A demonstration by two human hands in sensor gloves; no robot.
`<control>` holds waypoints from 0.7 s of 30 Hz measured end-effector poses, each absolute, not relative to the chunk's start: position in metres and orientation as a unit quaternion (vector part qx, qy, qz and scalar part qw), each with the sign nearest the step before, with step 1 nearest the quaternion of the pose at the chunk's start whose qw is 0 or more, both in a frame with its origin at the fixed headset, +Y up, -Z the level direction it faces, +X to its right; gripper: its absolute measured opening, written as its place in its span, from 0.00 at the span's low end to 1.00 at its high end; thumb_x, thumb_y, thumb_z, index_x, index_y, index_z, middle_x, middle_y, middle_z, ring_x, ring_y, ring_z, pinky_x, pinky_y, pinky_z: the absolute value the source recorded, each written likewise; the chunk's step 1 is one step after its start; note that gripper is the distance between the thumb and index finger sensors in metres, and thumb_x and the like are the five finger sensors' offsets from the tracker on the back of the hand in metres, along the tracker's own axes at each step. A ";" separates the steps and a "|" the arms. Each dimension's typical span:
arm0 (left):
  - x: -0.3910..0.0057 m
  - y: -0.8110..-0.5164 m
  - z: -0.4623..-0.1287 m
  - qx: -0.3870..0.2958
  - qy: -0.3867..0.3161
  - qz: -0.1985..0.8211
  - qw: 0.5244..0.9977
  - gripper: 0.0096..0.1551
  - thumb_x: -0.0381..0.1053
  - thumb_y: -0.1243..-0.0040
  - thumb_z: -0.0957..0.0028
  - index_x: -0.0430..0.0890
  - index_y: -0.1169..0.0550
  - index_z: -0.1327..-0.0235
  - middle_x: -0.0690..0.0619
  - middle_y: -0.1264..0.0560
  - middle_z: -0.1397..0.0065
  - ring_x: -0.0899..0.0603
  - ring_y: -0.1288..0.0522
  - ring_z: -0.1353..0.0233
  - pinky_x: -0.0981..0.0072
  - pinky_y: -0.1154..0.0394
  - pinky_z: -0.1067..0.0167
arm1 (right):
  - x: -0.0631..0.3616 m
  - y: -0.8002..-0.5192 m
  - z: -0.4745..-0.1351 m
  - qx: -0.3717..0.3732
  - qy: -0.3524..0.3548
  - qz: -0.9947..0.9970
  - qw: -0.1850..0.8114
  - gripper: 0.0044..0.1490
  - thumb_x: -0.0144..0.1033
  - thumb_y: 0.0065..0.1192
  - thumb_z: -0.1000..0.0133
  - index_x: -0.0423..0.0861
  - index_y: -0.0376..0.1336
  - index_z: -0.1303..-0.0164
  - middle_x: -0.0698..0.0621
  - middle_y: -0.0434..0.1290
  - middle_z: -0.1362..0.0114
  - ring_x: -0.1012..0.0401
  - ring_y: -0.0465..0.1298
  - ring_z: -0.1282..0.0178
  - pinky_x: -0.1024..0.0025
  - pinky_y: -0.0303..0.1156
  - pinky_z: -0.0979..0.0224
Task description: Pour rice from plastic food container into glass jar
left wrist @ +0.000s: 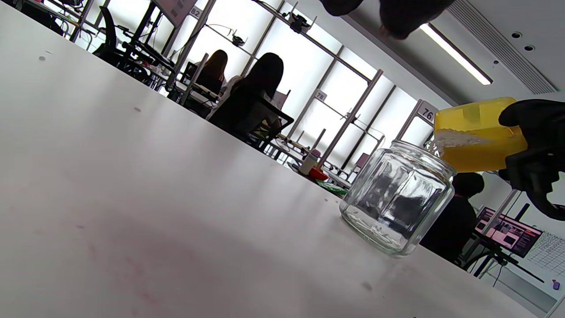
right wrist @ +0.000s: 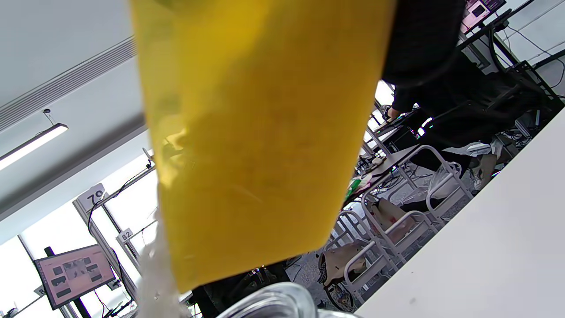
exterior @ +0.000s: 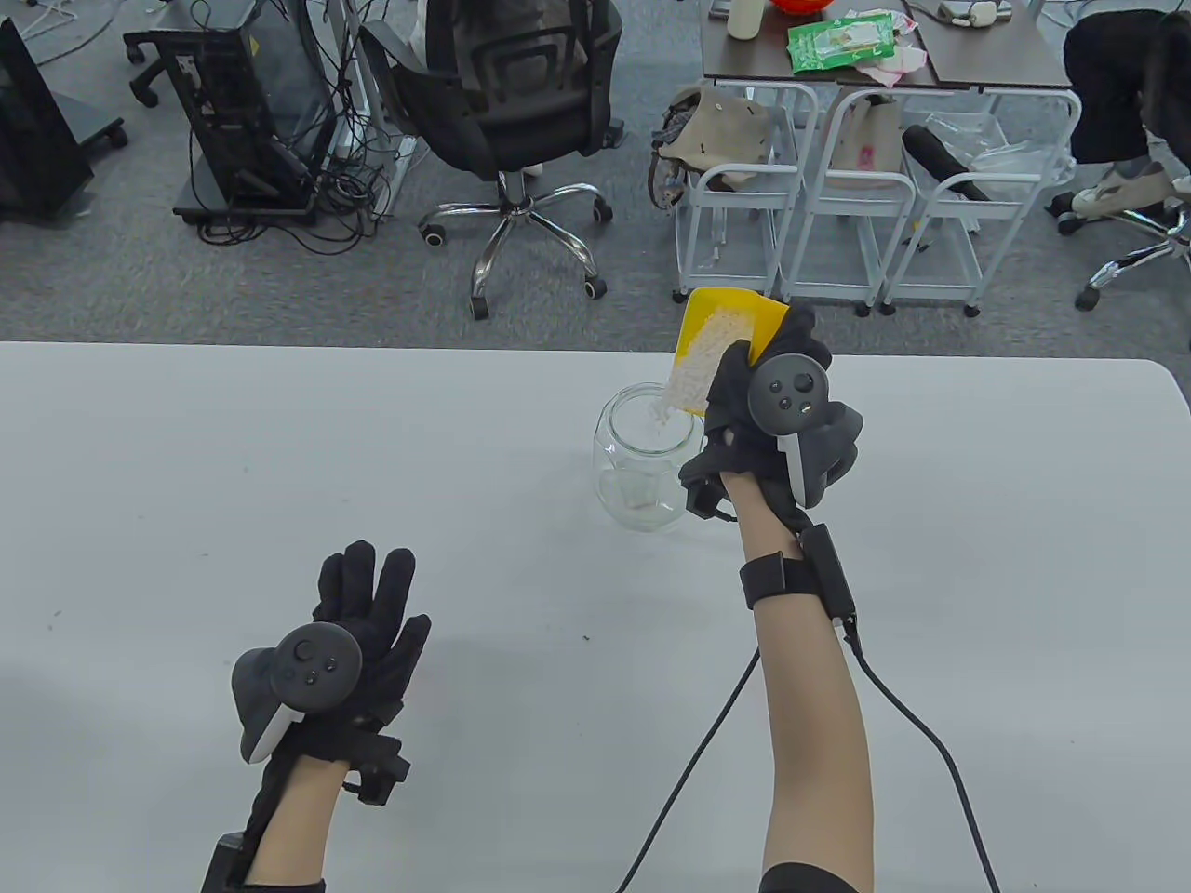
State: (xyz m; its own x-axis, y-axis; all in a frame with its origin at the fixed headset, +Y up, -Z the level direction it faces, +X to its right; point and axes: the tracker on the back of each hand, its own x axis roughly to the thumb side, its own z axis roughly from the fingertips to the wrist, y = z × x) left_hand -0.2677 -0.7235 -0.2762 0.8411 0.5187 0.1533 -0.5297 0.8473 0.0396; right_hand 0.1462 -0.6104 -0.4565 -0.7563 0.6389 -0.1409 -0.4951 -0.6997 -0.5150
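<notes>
A clear glass jar stands upright on the white table, right of centre; it also shows in the left wrist view and its rim in the right wrist view. My right hand grips a yellow plastic container tilted over the jar's mouth. White rice slides toward its lower corner and falls into the jar. The container fills the right wrist view and shows in the left wrist view. My left hand rests flat on the table, fingers spread, holding nothing.
Beyond the table's far edge stand an office chair, a computer stand and white metal carts. A black cable runs from my right wrist across the table.
</notes>
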 end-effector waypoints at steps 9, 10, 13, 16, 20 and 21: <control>-0.267 -0.723 -0.276 0.041 -0.069 0.273 0.959 0.39 0.64 0.59 0.39 0.59 0.48 0.13 0.41 0.59 0.09 0.29 0.61 0.15 0.30 0.49 0.24 | 0.146 -0.610 -0.457 -0.157 -0.234 0.909 0.307 0.46 0.49 0.45 0.30 0.41 0.31 0.15 0.31 0.48 0.23 0.43 0.72 0.41 0.53 0.76 0.44; -0.267 -0.723 -0.276 0.041 -0.069 0.273 0.959 0.39 0.64 0.59 0.39 0.59 0.48 0.13 0.41 0.59 0.09 0.29 0.61 0.15 0.30 0.49 0.24 | 0.146 -0.610 -0.457 -0.157 -0.235 0.909 0.305 0.46 0.49 0.44 0.30 0.41 0.31 0.15 0.31 0.48 0.23 0.43 0.72 0.41 0.53 0.76 0.44; -0.267 -0.723 -0.276 0.041 -0.070 0.273 0.959 0.39 0.64 0.59 0.39 0.59 0.48 0.13 0.41 0.59 0.09 0.29 0.61 0.15 0.30 0.49 0.24 | 0.145 -0.609 -0.458 -0.155 -0.237 0.911 0.299 0.46 0.49 0.44 0.30 0.41 0.31 0.15 0.31 0.48 0.23 0.43 0.72 0.41 0.53 0.76 0.44; -0.267 -0.723 -0.276 0.041 -0.070 0.272 0.959 0.39 0.64 0.59 0.39 0.59 0.48 0.14 0.41 0.59 0.09 0.29 0.61 0.15 0.30 0.49 0.24 | 0.143 -0.608 -0.458 -0.152 -0.241 0.914 0.289 0.46 0.49 0.44 0.30 0.41 0.31 0.15 0.31 0.47 0.23 0.43 0.72 0.41 0.53 0.76 0.44; -0.267 -0.723 -0.276 0.041 -0.071 0.272 0.959 0.39 0.64 0.59 0.39 0.59 0.48 0.14 0.41 0.59 0.09 0.29 0.61 0.15 0.30 0.49 0.24 | 0.141 -0.607 -0.458 -0.148 -0.244 0.916 0.281 0.46 0.49 0.44 0.30 0.41 0.31 0.16 0.31 0.47 0.23 0.43 0.72 0.41 0.53 0.76 0.44; -0.267 -0.723 -0.276 0.041 -0.071 0.272 0.959 0.39 0.64 0.59 0.39 0.59 0.48 0.14 0.41 0.59 0.09 0.29 0.61 0.15 0.30 0.49 0.24 | 0.140 -0.606 -0.458 -0.148 -0.244 0.917 0.280 0.46 0.49 0.44 0.30 0.41 0.31 0.16 0.31 0.47 0.23 0.43 0.72 0.40 0.53 0.76 0.44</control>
